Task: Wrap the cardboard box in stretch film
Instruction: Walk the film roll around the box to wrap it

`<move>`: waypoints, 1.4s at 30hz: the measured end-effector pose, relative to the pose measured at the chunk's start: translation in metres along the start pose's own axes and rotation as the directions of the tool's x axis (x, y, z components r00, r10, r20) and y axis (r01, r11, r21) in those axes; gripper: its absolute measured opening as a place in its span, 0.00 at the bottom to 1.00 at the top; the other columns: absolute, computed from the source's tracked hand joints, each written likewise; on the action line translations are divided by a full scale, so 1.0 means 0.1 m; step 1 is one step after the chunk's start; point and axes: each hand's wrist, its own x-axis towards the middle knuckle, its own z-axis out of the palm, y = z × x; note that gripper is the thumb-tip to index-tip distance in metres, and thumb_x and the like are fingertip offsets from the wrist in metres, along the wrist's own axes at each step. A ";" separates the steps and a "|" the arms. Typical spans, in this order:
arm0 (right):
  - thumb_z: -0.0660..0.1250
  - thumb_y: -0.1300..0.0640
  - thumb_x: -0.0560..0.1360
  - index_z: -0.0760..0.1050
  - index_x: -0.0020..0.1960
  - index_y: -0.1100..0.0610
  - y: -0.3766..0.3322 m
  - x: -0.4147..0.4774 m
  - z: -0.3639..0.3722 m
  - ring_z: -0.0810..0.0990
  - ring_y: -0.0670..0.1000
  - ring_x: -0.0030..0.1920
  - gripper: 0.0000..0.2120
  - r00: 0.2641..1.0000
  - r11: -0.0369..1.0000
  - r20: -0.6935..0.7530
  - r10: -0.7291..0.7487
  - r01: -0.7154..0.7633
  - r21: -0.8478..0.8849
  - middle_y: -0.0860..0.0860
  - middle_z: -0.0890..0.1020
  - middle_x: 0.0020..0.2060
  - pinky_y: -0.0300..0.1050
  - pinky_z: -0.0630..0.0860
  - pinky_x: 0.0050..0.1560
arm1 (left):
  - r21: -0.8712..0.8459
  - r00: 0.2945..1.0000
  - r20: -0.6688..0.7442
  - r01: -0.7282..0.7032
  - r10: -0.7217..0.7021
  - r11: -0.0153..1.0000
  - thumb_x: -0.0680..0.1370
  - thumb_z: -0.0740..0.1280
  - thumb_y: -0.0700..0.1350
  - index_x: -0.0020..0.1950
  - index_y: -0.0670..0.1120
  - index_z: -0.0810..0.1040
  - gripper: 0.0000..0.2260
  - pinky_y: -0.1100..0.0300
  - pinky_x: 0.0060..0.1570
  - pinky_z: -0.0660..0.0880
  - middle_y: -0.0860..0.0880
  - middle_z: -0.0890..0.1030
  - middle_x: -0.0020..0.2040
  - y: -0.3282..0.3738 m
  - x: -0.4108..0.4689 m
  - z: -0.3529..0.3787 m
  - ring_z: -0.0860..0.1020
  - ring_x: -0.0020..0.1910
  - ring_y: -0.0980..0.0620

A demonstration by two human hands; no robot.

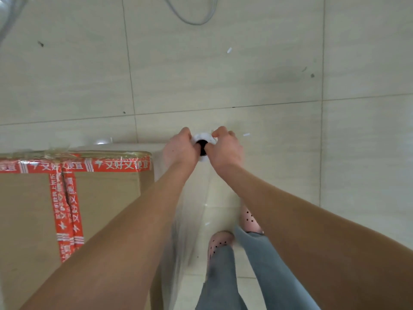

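Cardboard box point(107, 198), sealed with red printed tape point(67, 209), stands on the tiled floor point(67, 86). Glossy film clings along its far top edge and a clear sheet point(185, 231) runs down its right side. The top looks bare, so the wrapping seems only partly done. Just right of the box's far corner, the left hand point(181, 151) grips the stretch film roll point(203, 139), held upright with its hollow core facing up, and the right hand point(225, 148) grips its other side.

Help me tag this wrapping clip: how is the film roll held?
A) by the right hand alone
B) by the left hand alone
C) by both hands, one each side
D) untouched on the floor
C: the left hand and the right hand both grip the film roll, its dark core showing between them.
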 end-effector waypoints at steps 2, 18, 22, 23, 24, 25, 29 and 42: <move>0.63 0.55 0.74 0.68 0.63 0.53 -0.14 0.04 0.05 0.78 0.56 0.48 0.18 0.993 0.995 0.092 0.072 -0.078 0.065 0.52 0.76 0.50 0.44 0.70 0.43 | -0.188 0.985 0.032 0.170 -0.167 0.967 0.74 0.63 0.50 0.46 0.46 0.70 0.08 0.58 0.33 0.65 0.47 0.79 0.44 -0.12 0.05 -0.03 0.74 0.41 0.45; 0.67 0.57 0.70 0.72 0.59 0.54 -0.77 0.37 0.25 0.76 0.51 0.42 0.18 0.982 0.946 0.008 0.187 -0.182 0.267 0.52 0.77 0.51 0.41 0.69 0.37 | 0.187 0.959 0.147 -0.266 0.241 0.946 0.73 0.65 0.41 0.52 0.43 0.74 0.08 0.56 0.39 0.68 0.43 0.78 0.51 -0.19 0.81 -0.52 0.77 0.50 0.41; 0.66 0.59 0.71 0.74 0.58 0.53 -1.01 0.50 0.21 0.77 0.50 0.44 0.15 0.992 0.951 -0.067 0.109 -0.085 0.296 0.49 0.80 0.52 0.42 0.73 0.42 | -0.148 0.994 0.085 0.086 -0.074 0.985 0.73 0.64 0.46 0.44 0.45 0.73 0.05 0.59 0.35 0.67 0.45 0.79 0.45 -0.29 0.93 -0.61 0.76 0.43 0.43; 0.67 0.58 0.71 0.73 0.59 0.53 -1.08 0.53 0.21 0.76 0.49 0.45 0.16 0.994 0.954 -0.061 0.090 -0.068 0.291 0.49 0.79 0.53 0.42 0.72 0.42 | -0.227 0.982 0.095 0.179 -0.161 0.958 0.73 0.65 0.47 0.43 0.44 0.73 0.06 0.59 0.34 0.67 0.46 0.78 0.43 -0.33 0.97 -0.64 0.76 0.42 0.44; 0.67 0.57 0.71 0.72 0.61 0.53 -1.16 0.56 0.23 0.75 0.49 0.46 0.18 0.996 0.958 -0.030 0.083 -0.072 0.278 0.49 0.78 0.54 0.42 0.72 0.43 | -0.300 0.964 0.110 0.265 -0.243 0.916 0.73 0.65 0.48 0.43 0.44 0.73 0.07 0.60 0.34 0.68 0.46 0.79 0.42 -0.38 1.00 -0.67 0.77 0.41 0.45; 0.68 0.55 0.71 0.70 0.63 0.53 -1.23 0.59 0.25 0.75 0.50 0.46 0.21 0.996 0.961 0.021 0.091 -0.093 0.262 0.50 0.76 0.55 0.44 0.73 0.44 | -0.363 0.943 0.127 0.333 -0.308 0.870 0.73 0.65 0.50 0.44 0.44 0.74 0.09 0.59 0.36 0.70 0.46 0.80 0.43 -0.44 1.04 -0.69 0.78 0.42 0.45; 0.66 0.53 0.74 0.67 0.68 0.54 -1.44 0.67 0.38 0.82 0.55 0.46 0.24 0.981 0.960 0.155 0.119 -0.153 0.235 0.51 0.76 0.49 0.50 0.80 0.50 | -0.436 0.899 0.254 0.436 -0.357 0.787 0.73 0.65 0.54 0.45 0.41 0.77 0.15 0.53 0.44 0.80 0.44 0.83 0.41 -0.61 1.16 -0.76 0.82 0.39 0.44; 0.63 0.57 0.76 0.72 0.63 0.54 -1.64 0.68 0.52 0.80 0.54 0.42 0.15 0.973 0.984 0.203 0.106 -0.132 0.120 0.50 0.77 0.42 0.46 0.77 0.41 | 0.301 0.919 0.285 -0.354 0.271 0.885 0.75 0.64 0.42 0.58 0.45 0.72 0.12 0.54 0.44 0.70 0.44 0.75 0.55 -0.50 1.47 -1.19 0.77 0.52 0.42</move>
